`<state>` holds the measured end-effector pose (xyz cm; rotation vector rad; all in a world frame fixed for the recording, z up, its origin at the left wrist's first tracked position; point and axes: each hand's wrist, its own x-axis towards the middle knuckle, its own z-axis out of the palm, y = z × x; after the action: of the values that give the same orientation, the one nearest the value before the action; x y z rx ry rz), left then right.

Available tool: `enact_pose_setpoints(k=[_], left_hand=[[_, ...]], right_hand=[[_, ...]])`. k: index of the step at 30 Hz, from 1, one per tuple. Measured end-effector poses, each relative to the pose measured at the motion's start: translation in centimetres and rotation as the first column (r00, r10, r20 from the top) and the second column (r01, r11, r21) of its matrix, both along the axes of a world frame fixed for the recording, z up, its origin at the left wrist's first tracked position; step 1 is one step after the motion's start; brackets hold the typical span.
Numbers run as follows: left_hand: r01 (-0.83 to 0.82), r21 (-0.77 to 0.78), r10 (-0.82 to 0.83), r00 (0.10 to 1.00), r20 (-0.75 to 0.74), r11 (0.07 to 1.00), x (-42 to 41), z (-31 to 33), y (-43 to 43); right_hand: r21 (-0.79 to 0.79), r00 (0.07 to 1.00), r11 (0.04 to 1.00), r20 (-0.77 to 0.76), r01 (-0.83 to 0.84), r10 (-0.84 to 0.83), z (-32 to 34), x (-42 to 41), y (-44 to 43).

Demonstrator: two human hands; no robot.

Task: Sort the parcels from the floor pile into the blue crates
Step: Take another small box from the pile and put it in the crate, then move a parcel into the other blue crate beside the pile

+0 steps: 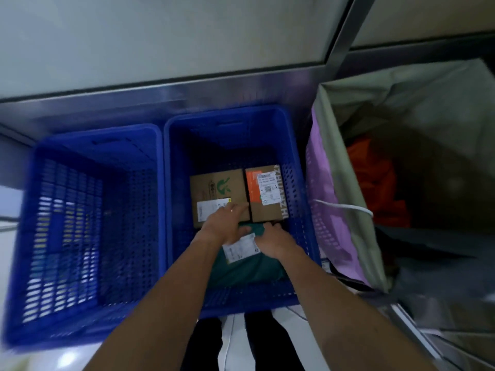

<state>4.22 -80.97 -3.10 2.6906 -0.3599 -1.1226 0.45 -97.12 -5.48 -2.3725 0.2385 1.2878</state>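
Two blue crates stand side by side; the left crate (80,236) holds nothing that I can see. In the right crate (300,188) lie a brown cardboard box with a green print (217,188) and a smaller box with an orange patch and label (265,194). A dark green soft parcel with a white label (246,266) lies in front of them inside this crate. My left hand (227,226) rests on the parcel's far edge, its fingers reaching onto the brown box. My right hand (276,239) grips the parcel's right side beside the label.
A large grey-green and purple sack (348,145) stands open to the right of the crates, with something orange (375,183) inside. A metal wall base (187,89) runs behind the crates. My legs show below the right crate.
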Motion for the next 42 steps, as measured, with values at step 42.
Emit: enact_pose_setpoints(k=[42], left_hand=[[-0.881,-0.340,0.942,0.332,0.056,0.330,-39.1,18.5,52.7]], right_hand=[[-0.235,0.579,0.636,0.270,-0.735,0.769,19.4,-20.1,45.6]])
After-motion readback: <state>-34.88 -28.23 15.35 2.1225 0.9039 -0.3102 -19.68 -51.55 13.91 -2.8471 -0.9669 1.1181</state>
